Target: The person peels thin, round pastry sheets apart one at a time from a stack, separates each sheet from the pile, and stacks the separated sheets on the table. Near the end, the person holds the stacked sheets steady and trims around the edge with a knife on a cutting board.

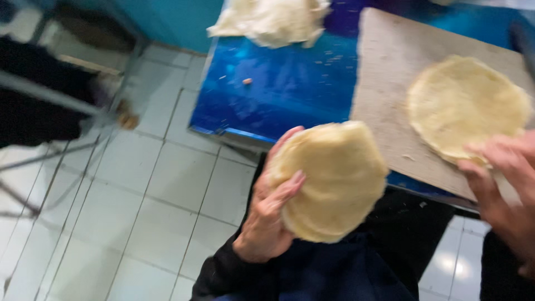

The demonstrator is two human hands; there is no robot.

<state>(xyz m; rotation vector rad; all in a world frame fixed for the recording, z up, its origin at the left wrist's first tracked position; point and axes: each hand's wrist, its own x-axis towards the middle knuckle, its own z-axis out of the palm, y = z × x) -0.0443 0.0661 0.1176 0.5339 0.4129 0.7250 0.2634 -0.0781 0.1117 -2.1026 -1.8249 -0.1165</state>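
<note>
Fingers (290, 187) of the left hand (267, 217) clamp a stack of dough rounds (329, 181), propping it off the blue worktop (278, 89). Right hand (501, 184) fingers, spread, press another round (465, 106) flat on the board (384, 83), far right.

The stack (329, 181) of pale, round, thin dough discs is sitting tilted in the left hand (267, 217), held off the counter's (278, 95) edge, its fingers (290, 187) curling over the near rim. A single flat disc (465, 106), pale yellow and round, is lying on a grey board (384, 83), with the right hand's (504, 189) fingers (490, 156) touching its near edge.
</note>
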